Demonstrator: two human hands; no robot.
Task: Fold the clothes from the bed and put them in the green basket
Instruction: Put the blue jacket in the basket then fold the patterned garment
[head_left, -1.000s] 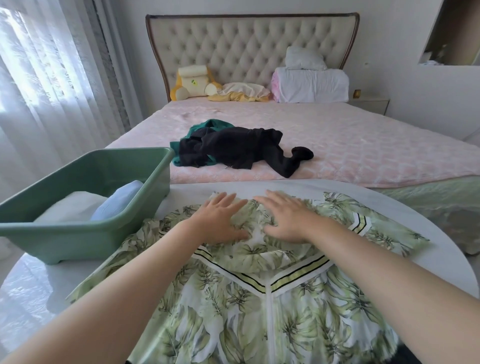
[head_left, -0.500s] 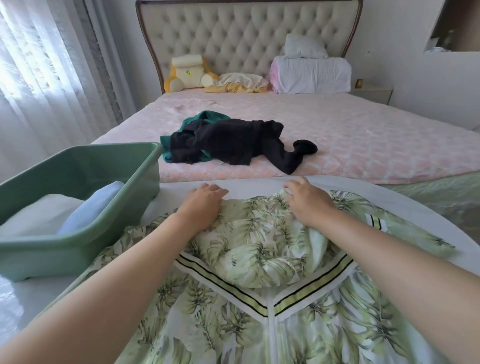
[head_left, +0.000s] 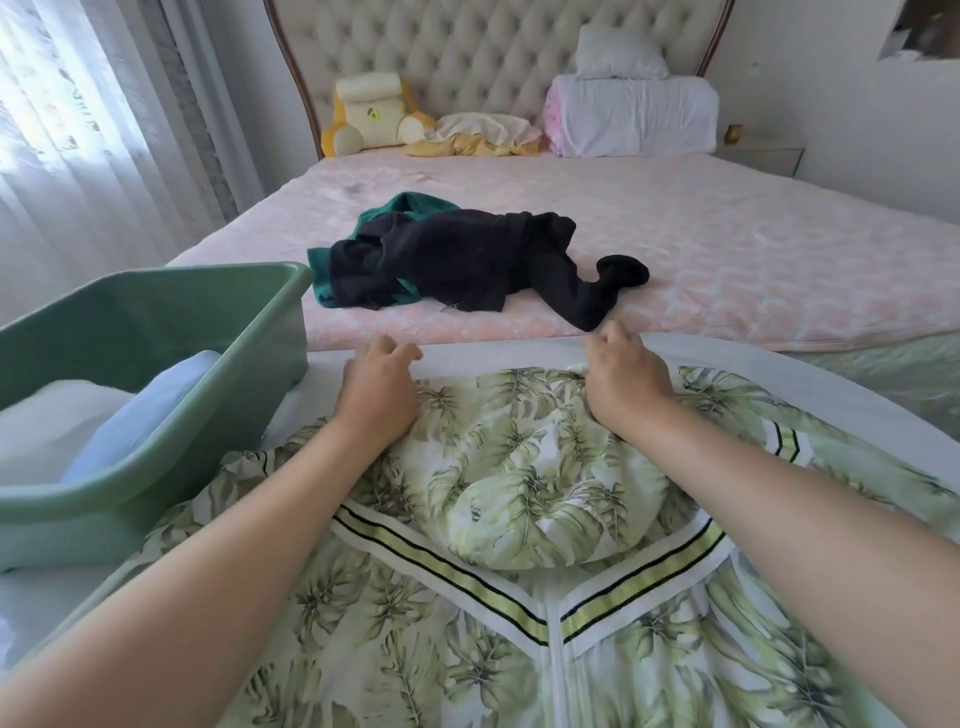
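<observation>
Pinching the far hem of the green leaf-print fabric garment (head_left: 519, 467), left grip (head_left: 376, 395) and right grip (head_left: 626, 384) sit level; everything else lies bodyward, so I'd guess it folds back.

Left hand (head_left: 378, 387) and right hand (head_left: 626, 376) on leaf-print garment (head_left: 524, 467)

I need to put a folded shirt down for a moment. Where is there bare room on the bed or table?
Bed: wide bare cover right of the black clothes, and between them and the pillows. Table: only a thin far rim and the near-left corner in front of the basket; the leafy garment crowds the rest.
</observation>
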